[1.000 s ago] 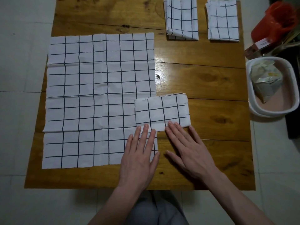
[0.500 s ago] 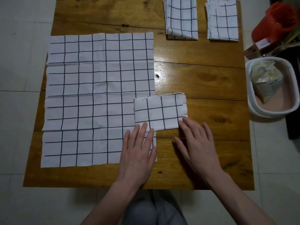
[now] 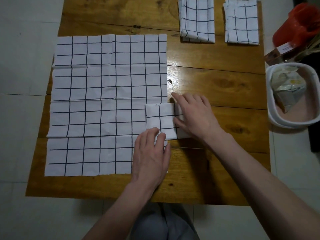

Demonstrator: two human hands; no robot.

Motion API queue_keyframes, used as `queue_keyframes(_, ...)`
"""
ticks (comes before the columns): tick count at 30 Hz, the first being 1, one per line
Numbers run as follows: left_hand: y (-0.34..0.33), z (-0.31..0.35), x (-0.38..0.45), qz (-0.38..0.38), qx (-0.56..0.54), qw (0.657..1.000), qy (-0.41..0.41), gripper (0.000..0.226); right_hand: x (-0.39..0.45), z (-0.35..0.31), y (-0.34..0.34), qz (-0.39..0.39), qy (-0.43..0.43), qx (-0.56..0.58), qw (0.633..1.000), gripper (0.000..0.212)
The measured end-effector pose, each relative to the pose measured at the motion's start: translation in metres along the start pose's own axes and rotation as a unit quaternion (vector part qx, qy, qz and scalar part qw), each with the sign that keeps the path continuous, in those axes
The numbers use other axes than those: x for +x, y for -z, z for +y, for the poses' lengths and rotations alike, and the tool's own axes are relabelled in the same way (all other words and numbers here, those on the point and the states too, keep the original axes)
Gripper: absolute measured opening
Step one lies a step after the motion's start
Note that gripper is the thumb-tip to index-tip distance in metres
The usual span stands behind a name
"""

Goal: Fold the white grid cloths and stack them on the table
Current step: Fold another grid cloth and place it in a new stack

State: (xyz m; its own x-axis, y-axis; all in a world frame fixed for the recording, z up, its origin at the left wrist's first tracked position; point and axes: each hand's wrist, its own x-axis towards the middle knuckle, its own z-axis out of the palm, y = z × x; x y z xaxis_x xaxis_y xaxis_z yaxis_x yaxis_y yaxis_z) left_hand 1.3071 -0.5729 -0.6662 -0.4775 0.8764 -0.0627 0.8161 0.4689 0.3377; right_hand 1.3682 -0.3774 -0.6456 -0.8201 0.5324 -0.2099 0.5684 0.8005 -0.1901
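Note:
A small folded white grid cloth [image 3: 161,118] lies on the wooden table [image 3: 218,84], overlapping the right edge of a large white grid cloth [image 3: 107,94] spread flat on the table's left half. My left hand [image 3: 152,153] pinches the folded cloth's near left corner with bent fingers. My right hand [image 3: 194,116] covers its right end, thumb on top and fingers spread over the edge. Two folded piles of grid cloths [image 3: 197,19] [image 3: 242,23] sit at the far right of the table.
Off the table's right edge stands a white basin [image 3: 270,108] holding crumpled packaging. Behind it are a red container [image 3: 301,23] and a brown box [image 3: 280,51]. Pale tiled floor surrounds the table.
Both hands moved forward from the table's near side onto the folded cloth. The right hand now covers its right end, and the left fingers have curled onto its near corner.

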Motion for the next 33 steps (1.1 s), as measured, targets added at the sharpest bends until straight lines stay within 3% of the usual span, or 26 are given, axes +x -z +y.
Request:
queue_keyframes(10,0.004,0.012,0.000,0.012,-0.018,0.999,0.030,0.029,-0.005,0.001,0.015,-0.077,-0.045,0.039,0.995,0.039)
queue_keyframes(13,0.006,0.015,-0.001,0.007,-0.025,0.999,0.039,0.032,-0.013,0.001,0.020,-0.125,-0.072,0.105,0.984,0.031)
queue_keyframes(17,0.014,0.024,-0.006,-0.001,-0.060,0.994,0.096,0.041,-0.031,0.001,0.028,-0.142,-0.129,0.239,0.952,0.019)
queue_keyframes(22,0.038,0.036,-0.009,0.001,-0.179,0.964,0.194,0.049,-0.059,-0.009,0.044,-0.095,-0.205,0.449,0.864,0.017)
queue_keyframes(25,0.059,0.043,-0.006,0.001,-0.294,0.913,0.282,0.058,-0.074,-0.020,0.063,-0.075,-0.235,0.563,0.789,0.022)
queue_keyframes(27,0.079,0.048,0.002,-0.022,-0.433,0.828,0.356,0.053,-0.084,-0.027,0.080,-0.056,-0.238,0.599,0.762,0.024)
queue_keyframes(29,0.103,0.053,0.009,-0.043,-0.544,0.733,0.407,0.035,-0.092,-0.032,0.098,-0.058,-0.237,0.624,0.743,0.025)
queue_keyframes(31,0.127,0.057,0.013,-0.050,-0.573,0.702,0.420,0.023,-0.099,-0.035,0.117,-0.064,-0.226,0.624,0.745,0.026)
queue_keyframes(33,0.151,0.063,0.012,-0.034,-0.575,0.705,0.414,0.014,-0.105,-0.039,0.139,-0.063,-0.216,0.616,0.755,0.026)
